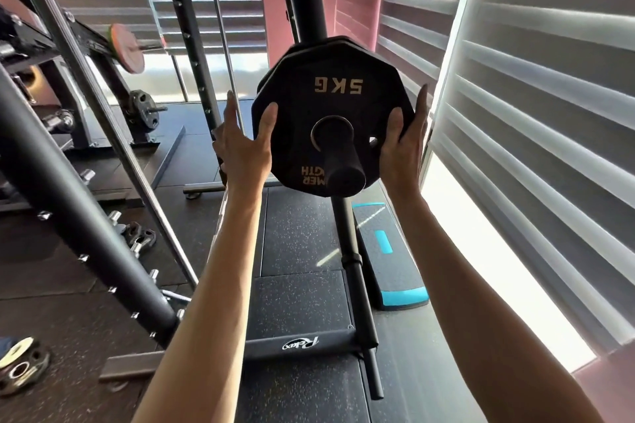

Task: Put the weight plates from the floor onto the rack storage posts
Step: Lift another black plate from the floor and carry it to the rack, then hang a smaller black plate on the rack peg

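The 5 kg plate (331, 113) sits on the rack's storage post (342, 161), with another plate behind it. The left hand (242, 144) and right hand (403, 141) press its two edges with fingers spread flat, probably to slide it home. More plates (20, 366) remain on the speckled rubber floor (299, 237), beside bright blinds (536, 106).

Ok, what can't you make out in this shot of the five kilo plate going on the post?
All in the head view:
- Plates behind the 5KG plate: count hidden by the front plate.
- Brand lettering on it: covered by the storage post.
- Left hand and right hand: grip unclear.
- Plates on the floor: cut off by the left edge.
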